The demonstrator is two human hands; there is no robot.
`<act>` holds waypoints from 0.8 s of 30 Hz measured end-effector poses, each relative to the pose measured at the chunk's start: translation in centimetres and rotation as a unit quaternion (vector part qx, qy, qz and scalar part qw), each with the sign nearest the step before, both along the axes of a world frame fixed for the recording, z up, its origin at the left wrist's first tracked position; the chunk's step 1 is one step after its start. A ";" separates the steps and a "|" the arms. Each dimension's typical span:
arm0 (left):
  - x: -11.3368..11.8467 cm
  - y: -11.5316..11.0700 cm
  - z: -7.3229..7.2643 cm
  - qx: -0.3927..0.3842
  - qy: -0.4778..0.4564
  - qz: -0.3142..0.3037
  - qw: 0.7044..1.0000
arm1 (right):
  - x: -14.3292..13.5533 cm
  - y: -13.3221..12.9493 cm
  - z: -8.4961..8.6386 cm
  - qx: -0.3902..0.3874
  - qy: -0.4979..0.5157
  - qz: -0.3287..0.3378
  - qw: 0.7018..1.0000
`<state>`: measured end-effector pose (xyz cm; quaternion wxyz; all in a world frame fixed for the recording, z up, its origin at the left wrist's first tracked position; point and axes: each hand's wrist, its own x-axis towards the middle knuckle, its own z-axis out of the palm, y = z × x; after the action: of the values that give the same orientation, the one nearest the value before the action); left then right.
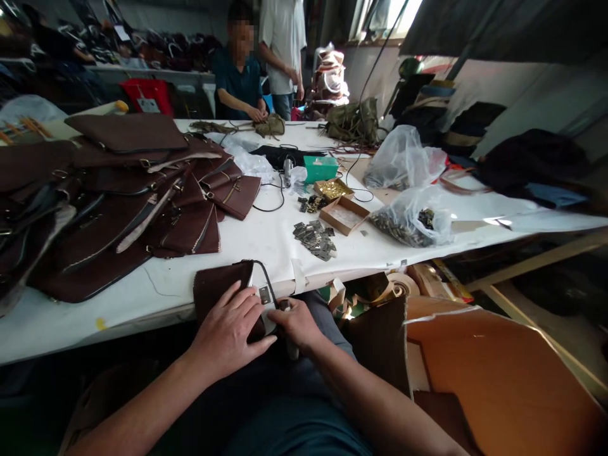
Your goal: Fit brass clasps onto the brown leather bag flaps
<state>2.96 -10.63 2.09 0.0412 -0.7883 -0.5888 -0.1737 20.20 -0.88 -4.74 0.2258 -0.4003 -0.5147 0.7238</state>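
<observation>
At the table's front edge lies a dark brown bag piece (pixel 216 284) with a pale lining (pixel 259 277) turned outward. A small dark metal plate (pixel 265 295) sits on that lining. My left hand (pixel 232 326) rests flat across the bag piece, fingers stretched out and thumb apart. My right hand (pixel 295 324) is closed around a hand tool (pixel 292 349) pointing downward; its kind is mostly hidden by the fingers. The right thumb touches the lining's edge near the plate.
Brown bags (pixel 118 196) are heaped on the left. Beyond my hands lie loose metal plates (pixel 316 240), a cardboard tray (pixel 344 215), a box of brass-coloured parts (pixel 334 188) and plastic bags (pixel 413 218). An open carton (pixel 503 354) stands right. A person (pixel 240 76) works across the table.
</observation>
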 end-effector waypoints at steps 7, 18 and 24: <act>0.0 -1.8 4.8 -0.065 0.033 -0.125 0.990 | 2.9 8.3 5.9 0.080 -0.103 0.274 0.953; 1.6 0.0 -4.7 0.017 -0.208 0.183 0.961 | -4.8 12.8 7.2 0.205 -0.220 0.498 0.813; 2.4 -1.6 -6.4 -0.026 -0.246 0.197 0.949 | -8.7 12.7 7.1 0.214 -0.261 0.572 0.748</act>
<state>5.38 -12.26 -4.33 -0.0921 -0.5901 -0.7284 -0.3358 11.50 11.84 2.33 -0.2933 -0.1458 -0.8275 0.4560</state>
